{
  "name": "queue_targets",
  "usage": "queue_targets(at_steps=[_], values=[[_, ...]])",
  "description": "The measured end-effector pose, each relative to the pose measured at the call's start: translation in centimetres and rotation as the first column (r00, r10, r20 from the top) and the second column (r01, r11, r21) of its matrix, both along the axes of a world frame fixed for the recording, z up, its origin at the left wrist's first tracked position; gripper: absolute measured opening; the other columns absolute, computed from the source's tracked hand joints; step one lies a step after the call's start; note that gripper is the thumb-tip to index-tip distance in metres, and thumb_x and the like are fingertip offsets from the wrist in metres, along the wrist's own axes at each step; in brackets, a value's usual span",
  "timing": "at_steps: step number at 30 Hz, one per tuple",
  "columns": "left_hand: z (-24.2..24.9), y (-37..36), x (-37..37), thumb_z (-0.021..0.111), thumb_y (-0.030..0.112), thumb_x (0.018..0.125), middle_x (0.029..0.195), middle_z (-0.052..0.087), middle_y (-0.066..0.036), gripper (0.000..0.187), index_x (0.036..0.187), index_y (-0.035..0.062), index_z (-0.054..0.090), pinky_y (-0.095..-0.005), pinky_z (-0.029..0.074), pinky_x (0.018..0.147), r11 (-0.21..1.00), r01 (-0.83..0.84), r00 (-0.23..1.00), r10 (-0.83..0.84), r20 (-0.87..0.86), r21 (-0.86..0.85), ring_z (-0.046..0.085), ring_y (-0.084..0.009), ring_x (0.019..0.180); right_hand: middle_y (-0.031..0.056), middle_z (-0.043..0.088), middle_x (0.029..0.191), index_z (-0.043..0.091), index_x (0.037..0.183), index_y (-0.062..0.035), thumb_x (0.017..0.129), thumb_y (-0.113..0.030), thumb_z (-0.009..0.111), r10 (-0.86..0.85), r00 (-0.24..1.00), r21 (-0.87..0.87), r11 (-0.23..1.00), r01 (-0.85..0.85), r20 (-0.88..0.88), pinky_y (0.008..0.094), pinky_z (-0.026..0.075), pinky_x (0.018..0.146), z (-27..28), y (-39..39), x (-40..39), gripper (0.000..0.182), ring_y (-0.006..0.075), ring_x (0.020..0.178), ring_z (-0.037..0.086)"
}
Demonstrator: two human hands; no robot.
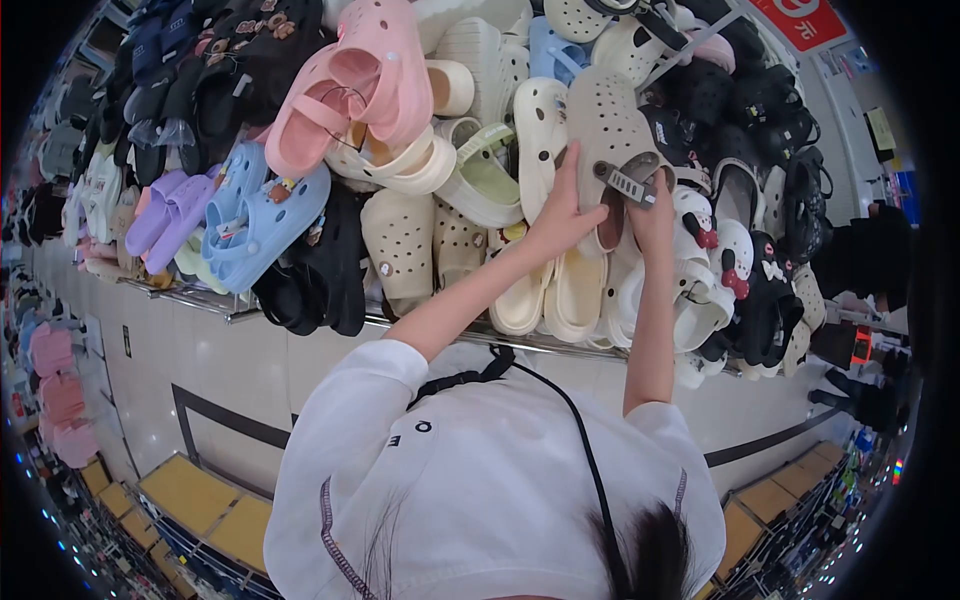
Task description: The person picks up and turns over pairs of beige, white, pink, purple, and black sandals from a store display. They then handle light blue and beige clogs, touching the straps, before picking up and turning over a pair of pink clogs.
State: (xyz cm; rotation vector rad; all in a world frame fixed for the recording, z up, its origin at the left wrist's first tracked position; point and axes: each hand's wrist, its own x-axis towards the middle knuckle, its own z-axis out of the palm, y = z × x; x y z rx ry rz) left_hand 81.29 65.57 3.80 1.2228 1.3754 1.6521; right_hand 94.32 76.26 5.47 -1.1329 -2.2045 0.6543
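Note:
A beige clog (607, 110) with round holes is held between my two hands, its toe pointing away from me. My left hand (566, 212) grips its left side, with the thumb near the opening. On the right side my right hand (650, 212) is closed round the heel part and a grey tag (626, 184) with a barcode, which lies over the opening. Left of the clog is a cream clog (539, 140), and pale yellow shoes (575, 290) lie just below my left hand.
Pink clogs (350, 85), blue clogs (268, 225) and purple slippers (172, 215) are heaped on the left. Black clogs (765, 100) and white ones with red-trimmed figures (736, 262) lie right. A metal rail (560, 347) edges the display. A person in black (865, 255) stands far right.

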Motion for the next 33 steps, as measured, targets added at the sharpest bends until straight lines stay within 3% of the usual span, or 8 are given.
queue_targets(at_steps=[5,9,11,12,18,22,24,33], values=[[1.8,-0.1,0.3,0.062,0.021,0.077,0.131,0.026,-0.027,0.092,0.141,-0.0009,-0.001,-0.0361,0.033,0.099,0.964,0.046,0.995,-0.067,-0.07,-0.261,0.035,-0.0362,0.122,0.0231,0.061,0.093,0.045,0.108,-0.0019,0.074,-0.02,0.063,-0.209,0.978,-0.14,0.968,0.21,0.02,0.0415,0.046,0.072,-1.6,-0.4,0.4,0.042,0.0409,0.089,0.059],[0.6,-0.4,1.4,0.063,0.025,0.078,0.127,0.029,-0.026,0.085,0.14,-0.002,0.011,-0.0368,0.037,0.096,0.979,-0.108,0.968,0.064,-0.242,-0.173,0.036,-0.0376,0.12,0.0221,0.059,0.102,0.043,0.114,-0.0033,0.078,-0.024,0.062,-0.209,0.975,-0.073,0.976,0.204,-0.073,0.0405,0.045,0.076,-2.1,-0.9,0.0,0.046,0.0389,0.094,0.058],[0.9,-1.1,1.6,0.064,0.025,0.078,0.128,0.029,-0.025,0.072,0.133,-0.0037,0.027,-0.0403,0.036,0.097,0.966,-0.252,0.726,0.232,-0.647,0.064,0.034,-0.0404,0.119,0.0208,0.057,0.11,0.041,0.12,-0.0043,0.081,-0.027,0.06,-0.254,0.966,-0.008,0.967,0.254,-0.041,0.0396,0.045,0.079,-2.0,-1.1,-0.2,0.049,0.0372,0.099,0.057],[1.2,-1.3,1.3,0.064,0.023,0.077,0.127,0.032,-0.023,0.058,0.123,-0.0009,0.039,-0.0443,0.034,0.098,0.959,-0.255,0.681,0.27,-0.681,0.126,0.033,-0.0402,0.12,0.0196,0.057,0.112,0.04,0.124,-0.0049,0.083,-0.029,0.059,-0.263,0.964,-0.051,0.963,0.265,0.038,0.0392,0.045,0.079,-1.8,-1.1,-0.1,0.051,0.037,0.101,0.056],[3.5,-4.7,-5.3,0.066,0.021,0.073,0.123,0.039,-0.02,0.054,0.119,0.0045,0.044,-0.0484,0.027,0.1,0.862,-0.455,0.578,0.477,-0.663,0.224,0.034,-0.0373,0.118,0.0198,0.056,0.113,0.039,0.125,-0.0057,0.083,-0.032,0.059,-0.237,0.972,-0.031,0.971,0.237,0.001,0.0394,0.044,0.081,-2.4,-0.7,0.1,0.053,0.0366,0.103,0.055],[3.7,-9.1,-14.5,0.064,0.021,0.071,0.123,0.038,-0.021,0.057,0.12,0.0009,0.043,-0.0508,0.024,0.099,0.554,-0.697,0.101,0.704,-0.703,0.455,0.033,-0.0396,0.117,0.0191,0.055,0.116,0.039,0.126,-0.0063,0.083,-0.032,0.058,-0.243,0.97,0.004,0.97,0.243,-0.01,0.0391,0.044,0.083,-2.7,-0.6,0.2,0.054,0.0359,0.105,0.054],[3.9,-11.4,-18.3,0.065,0.02,0.071,0.122,0.04,-0.021,0.058,0.121,0.0001,0.042,-0.0496,0.026,0.099,0.529,-0.69,0.027,0.701,-0.713,0.494,0.035,-0.0391,0.117,0.0188,0.055,0.117,0.039,0.126,-0.0065,0.082,-0.031,0.059,-0.254,0.967,-0.022,0.967,0.254,-0.003,0.039,0.043,0.084,-2.8,-0.7,0.1,0.054,0.0357,0.105,0.054],[4.4,-15.9,-24.2,0.066,0.022,0.074,0.123,0.044,-0.018,0.06,0.126,0.002,0.042,-0.045,0.032,0.098,0.675,-0.644,0.067,0.519,-0.852,0.36,0.04,-0.0368,0.117,0.0186,0.057,0.111,0.036,0.128,-0.0116,0.081,-0.021,0.054,-0.242,0.969,-0.102,0.967,0.235,-0.057,0.0395,0.044,0.083,-2.3,-0.7,0.4,0.051,0.0354,0.103,0.056]])
